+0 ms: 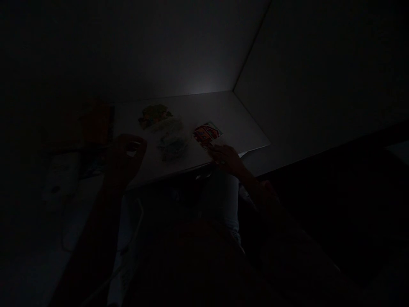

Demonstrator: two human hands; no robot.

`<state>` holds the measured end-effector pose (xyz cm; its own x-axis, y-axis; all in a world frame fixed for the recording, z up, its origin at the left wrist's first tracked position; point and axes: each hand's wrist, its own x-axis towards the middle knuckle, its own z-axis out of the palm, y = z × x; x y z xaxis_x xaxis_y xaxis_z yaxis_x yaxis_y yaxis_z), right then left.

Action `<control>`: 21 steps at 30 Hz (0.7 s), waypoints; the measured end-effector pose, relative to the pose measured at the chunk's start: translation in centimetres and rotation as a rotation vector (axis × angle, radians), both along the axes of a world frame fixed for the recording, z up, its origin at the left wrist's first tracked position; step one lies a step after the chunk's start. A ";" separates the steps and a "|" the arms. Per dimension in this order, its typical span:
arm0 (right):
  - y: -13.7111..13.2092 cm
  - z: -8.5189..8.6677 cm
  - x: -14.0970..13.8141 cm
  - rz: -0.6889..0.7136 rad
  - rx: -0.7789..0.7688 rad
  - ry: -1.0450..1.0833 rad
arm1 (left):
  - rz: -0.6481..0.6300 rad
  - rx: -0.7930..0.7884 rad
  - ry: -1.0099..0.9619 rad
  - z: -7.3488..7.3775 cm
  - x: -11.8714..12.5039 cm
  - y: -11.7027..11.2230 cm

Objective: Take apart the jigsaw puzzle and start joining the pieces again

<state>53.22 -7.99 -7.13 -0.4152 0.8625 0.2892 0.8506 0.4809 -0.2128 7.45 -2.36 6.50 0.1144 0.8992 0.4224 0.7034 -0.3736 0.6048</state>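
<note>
Head view: hands (pixel 124 155) (pixel 226 160) flank translucent plastic bags (pixel 171 143).

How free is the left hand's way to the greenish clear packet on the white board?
Likely free, in this dim frame: the left hand hangs near the greenish clear packet, and nothing visible stands between them on the white board.

Red-orange printed packet (pixel 207 134), green-orange printed packet (pixel 155 116), pale grey tabletop (pixel 223 115)
</note>
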 end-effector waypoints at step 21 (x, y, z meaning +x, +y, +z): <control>-0.4 -2.4 0.0 -0.075 0.118 0.163 | -0.060 0.070 -0.033 -1.4 -0.1 0.5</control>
